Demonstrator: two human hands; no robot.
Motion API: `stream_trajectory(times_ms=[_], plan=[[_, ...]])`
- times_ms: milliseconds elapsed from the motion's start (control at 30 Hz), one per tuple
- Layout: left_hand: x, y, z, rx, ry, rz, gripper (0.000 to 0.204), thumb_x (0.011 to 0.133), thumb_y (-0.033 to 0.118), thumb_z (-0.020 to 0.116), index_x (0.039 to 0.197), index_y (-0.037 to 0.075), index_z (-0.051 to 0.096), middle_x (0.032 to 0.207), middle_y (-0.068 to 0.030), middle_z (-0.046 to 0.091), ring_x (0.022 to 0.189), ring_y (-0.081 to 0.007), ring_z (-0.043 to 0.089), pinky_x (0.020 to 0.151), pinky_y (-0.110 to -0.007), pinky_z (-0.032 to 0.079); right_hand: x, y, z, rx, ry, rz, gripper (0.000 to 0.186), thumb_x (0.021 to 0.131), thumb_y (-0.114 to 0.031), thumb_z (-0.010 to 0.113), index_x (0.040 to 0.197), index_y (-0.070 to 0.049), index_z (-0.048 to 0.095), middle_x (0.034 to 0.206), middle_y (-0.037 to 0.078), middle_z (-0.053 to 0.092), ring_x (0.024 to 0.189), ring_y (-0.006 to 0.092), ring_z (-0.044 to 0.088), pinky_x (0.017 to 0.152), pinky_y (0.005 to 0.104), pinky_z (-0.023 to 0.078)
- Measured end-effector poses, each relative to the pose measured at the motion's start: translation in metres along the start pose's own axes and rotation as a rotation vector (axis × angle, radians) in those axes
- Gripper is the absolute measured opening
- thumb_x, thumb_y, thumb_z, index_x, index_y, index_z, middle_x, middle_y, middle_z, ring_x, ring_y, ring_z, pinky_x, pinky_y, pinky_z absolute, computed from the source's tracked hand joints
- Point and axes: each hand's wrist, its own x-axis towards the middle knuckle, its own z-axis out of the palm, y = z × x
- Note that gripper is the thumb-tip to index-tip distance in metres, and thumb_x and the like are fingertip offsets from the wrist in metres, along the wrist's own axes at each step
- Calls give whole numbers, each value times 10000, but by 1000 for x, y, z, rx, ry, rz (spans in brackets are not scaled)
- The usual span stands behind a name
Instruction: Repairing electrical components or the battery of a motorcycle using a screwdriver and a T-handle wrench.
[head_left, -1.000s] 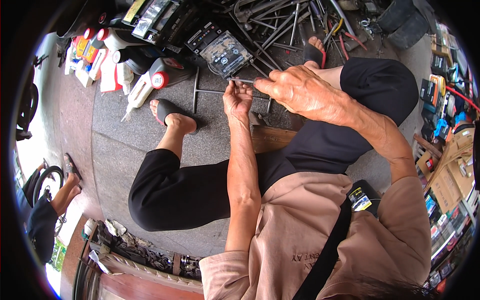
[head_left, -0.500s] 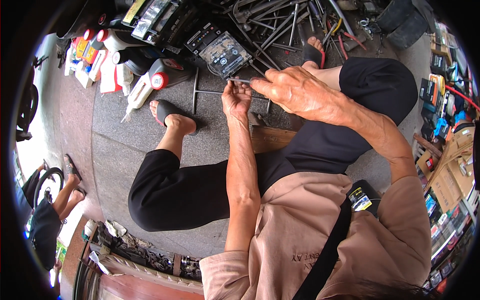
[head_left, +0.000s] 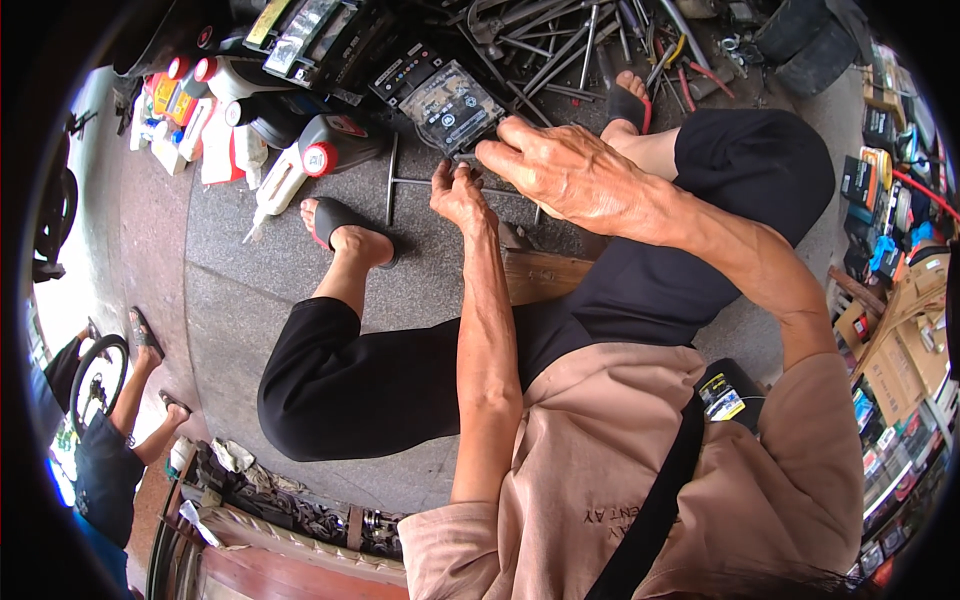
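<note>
My left hand is raised in front of my lap with its fingertips pinched together. What they hold, if anything, is too small to make out. Close beside it on the right, my right hand is closed, knuckles up, and its own back hides what lies in its grip. Just beyond both hands lies a dark, battery-like box with a worn, patchy top. A T-shaped metal bar tool rests on the floor, passing partly behind my left hand.
Several oil bottles stand at the far left. A heap of metal tools lies at the far side, with red-handled pliers at its right. A wooden block sits between my legs. Cartons line the right; another person's legs show at left.
A thin grey rod seen between my hands before is now out of sight. My right hand has shifted slightly left, my left fingers slightly left too. The person at left has moved a foot.
</note>
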Motion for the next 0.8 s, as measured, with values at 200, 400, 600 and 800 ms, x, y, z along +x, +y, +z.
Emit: stream_trajectory(times_ms=[200,400,600,800], plan=[[-9,-11,3,-68,-104,-51,482,787,-15,545,1227,-145,399,1034,-176,580,805,-197,596,683,-277,504,4,0,11,-5,62,-34,370,714,-33,606,1041,57,461,1006,196,469,710,278,620,607,343,513],[2,-16,-5,-226,-213,0,489,788,-1,544,1231,-140,391,1030,-181,582,838,-199,593,707,-277,503,14,-5,11,-101,55,-10,386,709,-61,637,1038,34,459,962,190,499,671,273,637,538,334,518],[1,-17,-6,39,-151,114,383,791,33,589,1132,-119,504,905,-121,617,769,-156,575,701,-286,481,25,0,8,-196,181,46,354,838,-354,585,791,-5,552,591,127,596,539,251,630,459,340,486],[5,-23,-7,91,-120,134,374,765,36,548,1102,-127,537,915,-162,638,778,-174,590,711,-280,488,28,4,11,-85,225,31,206,816,-152,596,894,3,485,808,135,519,588,251,594,473,343,451]])
